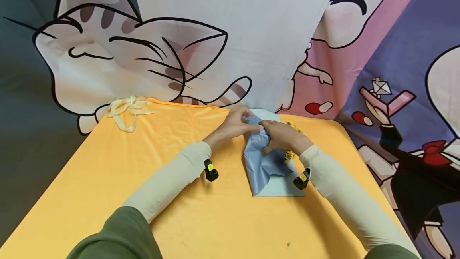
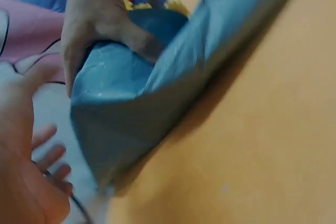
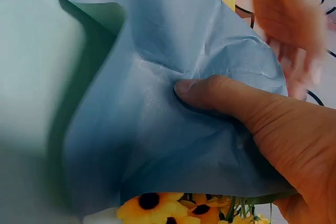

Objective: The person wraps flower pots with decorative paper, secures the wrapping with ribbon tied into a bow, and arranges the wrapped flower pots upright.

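Note:
A crumpled sheet of blue wrapping paper (image 1: 256, 155) is folded over, with a pale mint sheet (image 1: 282, 187) under it on the table. Yellow flowers with dark centres (image 3: 152, 206) show along the paper's edge, their stems mostly covered. My right hand (image 1: 284, 134) grips the gathered blue paper, the thumb (image 3: 210, 90) pressing on top and the other fingers behind it. Across from it, my left hand (image 1: 233, 125) hovers at the paper's far left side. In the left wrist view its fingers (image 2: 52, 156) are spread beside the paper and hold nothing.
An orange cloth (image 1: 194, 219) covers the table. A tied cream ribbon (image 1: 131, 109) lies at its back left corner. Printed cartoon backdrops (image 1: 251, 31) stand right behind the table and along its right side.

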A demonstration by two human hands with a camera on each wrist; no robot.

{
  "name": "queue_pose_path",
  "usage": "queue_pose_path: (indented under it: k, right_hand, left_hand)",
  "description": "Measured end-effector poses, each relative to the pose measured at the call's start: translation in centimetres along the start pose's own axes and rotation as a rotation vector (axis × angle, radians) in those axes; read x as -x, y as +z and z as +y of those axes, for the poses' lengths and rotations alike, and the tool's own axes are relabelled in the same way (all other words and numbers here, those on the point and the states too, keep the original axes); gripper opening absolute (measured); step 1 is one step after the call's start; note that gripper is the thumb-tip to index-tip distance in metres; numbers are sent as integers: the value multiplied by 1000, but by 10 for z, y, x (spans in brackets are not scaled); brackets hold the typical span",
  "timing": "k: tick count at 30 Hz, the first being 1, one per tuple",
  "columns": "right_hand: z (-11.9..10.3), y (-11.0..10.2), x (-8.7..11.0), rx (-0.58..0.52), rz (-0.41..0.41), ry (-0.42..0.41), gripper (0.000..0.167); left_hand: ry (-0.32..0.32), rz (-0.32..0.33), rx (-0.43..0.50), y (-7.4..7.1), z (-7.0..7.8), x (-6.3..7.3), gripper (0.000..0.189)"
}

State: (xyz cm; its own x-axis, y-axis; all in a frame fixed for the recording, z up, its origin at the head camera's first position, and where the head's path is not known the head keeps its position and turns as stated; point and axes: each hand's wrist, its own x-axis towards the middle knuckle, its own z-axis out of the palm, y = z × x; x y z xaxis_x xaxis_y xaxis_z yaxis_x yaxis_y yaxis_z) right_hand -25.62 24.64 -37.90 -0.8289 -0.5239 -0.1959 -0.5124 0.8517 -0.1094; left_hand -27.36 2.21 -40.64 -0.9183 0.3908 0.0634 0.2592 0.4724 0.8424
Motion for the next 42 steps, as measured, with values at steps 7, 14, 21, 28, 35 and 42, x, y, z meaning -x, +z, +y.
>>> queue_pose_path:
  k: [7, 14, 21, 28, 35, 42]
  right_hand:
    - [3, 4, 1, 4, 32, 16, 120]
    - [-2, 3, -1, 3, 4, 77, 128]
    - [-31, 8, 16, 86, 161, 146, 118]
    - [-71, 34, 56, -135, 543, 224, 39]
    - [-82, 61, 72, -358, 369, 347, 71]
    - [-84, 72, 65, -295, 354, 374, 96]
  left_hand:
    - [207, -314, -585, 10, 23, -11, 129]
    - [188, -316, -657, 16, 14, -14, 134]
    - [236, -252, -663, 21, 4, -11, 135]
    - [196, -199, -764, 24, 6, -9, 116]
    - [161, -206, -792, 21, 14, -10, 107]
    - [98, -175, -790, 27, 16, -7, 106]
